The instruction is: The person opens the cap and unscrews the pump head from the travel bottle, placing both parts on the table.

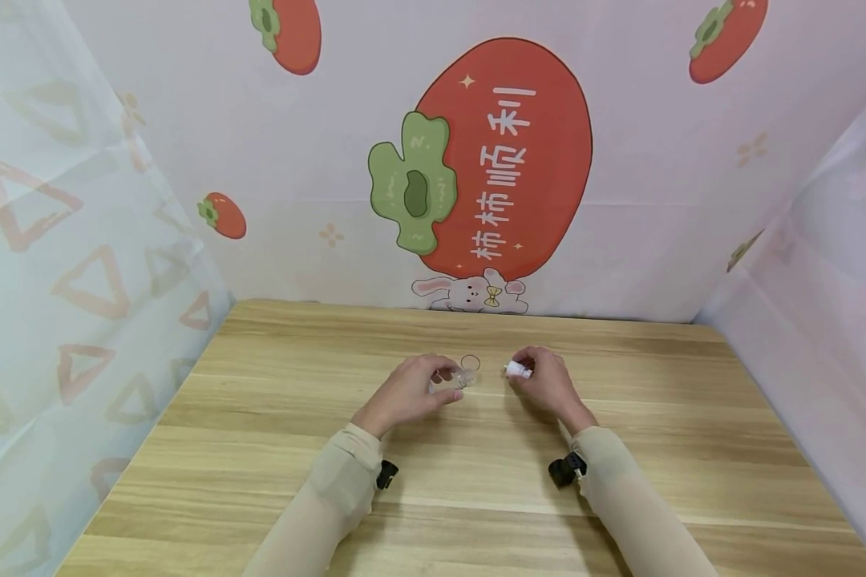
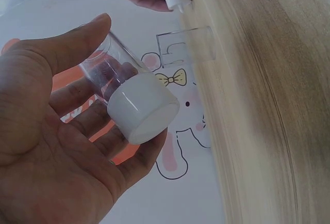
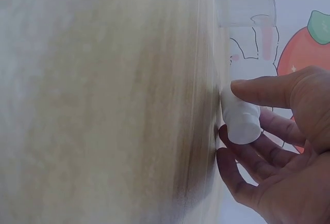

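My left hand (image 1: 414, 390) holds a small clear bottle (image 2: 114, 61) with a white base (image 2: 147, 108), thumb on one side and curled fingers on the other. In the left wrist view its white end points toward the camera. My right hand (image 1: 551, 383) pinches a small white pump-like piece (image 3: 241, 115) between thumb and fingers, low over the table. A slim white tip (image 1: 507, 368) on that piece points left, toward the bottle. Between the hands and slightly behind them, a clear cylindrical cover (image 2: 185, 47) stands upright on the table.
The wood-grain table (image 1: 274, 449) ends at a back wall sheet (image 1: 649, 200) printed with red persimmons and a rabbit. Pale sheets hang along the left side (image 1: 87, 200) and right side (image 1: 823, 240). A small black camera (image 1: 564, 470) is strapped at the right wrist.
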`<state>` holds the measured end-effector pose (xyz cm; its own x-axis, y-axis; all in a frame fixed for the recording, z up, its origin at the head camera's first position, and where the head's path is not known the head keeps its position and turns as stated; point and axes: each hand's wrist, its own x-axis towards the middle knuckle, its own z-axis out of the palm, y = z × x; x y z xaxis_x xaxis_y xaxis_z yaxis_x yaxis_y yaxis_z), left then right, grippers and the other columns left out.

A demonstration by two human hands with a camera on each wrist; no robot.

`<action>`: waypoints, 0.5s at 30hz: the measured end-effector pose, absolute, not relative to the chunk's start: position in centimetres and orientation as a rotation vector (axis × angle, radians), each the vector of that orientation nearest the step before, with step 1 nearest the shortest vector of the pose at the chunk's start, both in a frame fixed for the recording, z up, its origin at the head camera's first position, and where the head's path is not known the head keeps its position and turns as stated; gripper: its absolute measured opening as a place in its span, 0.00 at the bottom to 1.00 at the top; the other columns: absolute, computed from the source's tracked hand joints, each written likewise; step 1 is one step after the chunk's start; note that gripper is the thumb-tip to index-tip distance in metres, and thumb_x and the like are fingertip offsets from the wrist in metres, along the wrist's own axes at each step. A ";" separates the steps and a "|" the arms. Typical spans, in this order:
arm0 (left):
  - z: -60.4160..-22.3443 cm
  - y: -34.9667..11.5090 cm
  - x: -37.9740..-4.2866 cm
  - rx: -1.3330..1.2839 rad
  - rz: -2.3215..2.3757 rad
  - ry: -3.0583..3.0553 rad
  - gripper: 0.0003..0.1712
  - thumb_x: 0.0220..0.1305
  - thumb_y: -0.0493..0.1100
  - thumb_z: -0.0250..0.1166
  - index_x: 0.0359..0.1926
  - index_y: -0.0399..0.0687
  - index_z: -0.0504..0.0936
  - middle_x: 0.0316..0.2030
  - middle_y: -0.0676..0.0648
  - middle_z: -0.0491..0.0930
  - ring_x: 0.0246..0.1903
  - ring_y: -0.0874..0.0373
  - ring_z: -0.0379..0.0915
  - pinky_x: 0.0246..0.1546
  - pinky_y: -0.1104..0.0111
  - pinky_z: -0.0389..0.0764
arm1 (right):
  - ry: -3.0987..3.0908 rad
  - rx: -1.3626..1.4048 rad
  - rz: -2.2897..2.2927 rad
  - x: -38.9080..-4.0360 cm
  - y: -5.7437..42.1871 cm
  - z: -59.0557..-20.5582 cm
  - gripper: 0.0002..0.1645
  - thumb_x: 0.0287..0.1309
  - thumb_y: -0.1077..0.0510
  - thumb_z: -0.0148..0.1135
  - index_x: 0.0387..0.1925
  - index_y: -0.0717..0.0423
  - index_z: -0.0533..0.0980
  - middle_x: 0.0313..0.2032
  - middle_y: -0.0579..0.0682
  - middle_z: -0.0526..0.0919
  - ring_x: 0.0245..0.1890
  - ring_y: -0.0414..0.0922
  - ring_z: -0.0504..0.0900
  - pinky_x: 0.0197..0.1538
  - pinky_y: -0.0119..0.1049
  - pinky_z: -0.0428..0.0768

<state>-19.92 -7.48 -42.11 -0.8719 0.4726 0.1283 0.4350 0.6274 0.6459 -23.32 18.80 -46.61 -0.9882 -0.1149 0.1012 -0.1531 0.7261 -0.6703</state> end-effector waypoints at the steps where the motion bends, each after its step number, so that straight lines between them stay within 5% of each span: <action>1: -42.1 -7.5 -19.9 0.777 1.085 2.783 0.19 0.63 0.46 0.73 0.53 0.43 0.84 0.41 0.50 0.83 0.44 0.54 0.78 0.48 0.59 0.78 | -2.869 0.219 1.124 -23.3 18.8 -46.6 0.17 0.55 0.65 0.72 0.47 0.65 0.81 0.41 0.57 0.83 0.41 0.51 0.80 0.46 0.47 0.80; 15: -41.9 -7.6 -19.8 0.778 1.095 2.786 0.18 0.63 0.45 0.73 0.52 0.43 0.85 0.40 0.49 0.83 0.43 0.52 0.79 0.47 0.58 0.78 | -2.879 0.206 1.121 -23.3 18.7 -46.8 0.18 0.55 0.65 0.73 0.47 0.65 0.80 0.42 0.57 0.83 0.41 0.50 0.80 0.46 0.47 0.81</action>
<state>-19.81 -7.59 -41.86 -0.8723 0.4701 0.1344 0.4358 0.6228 0.6497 -23.29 18.71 -46.77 -0.9901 -0.1070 0.0904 -0.1399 0.7291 -0.6700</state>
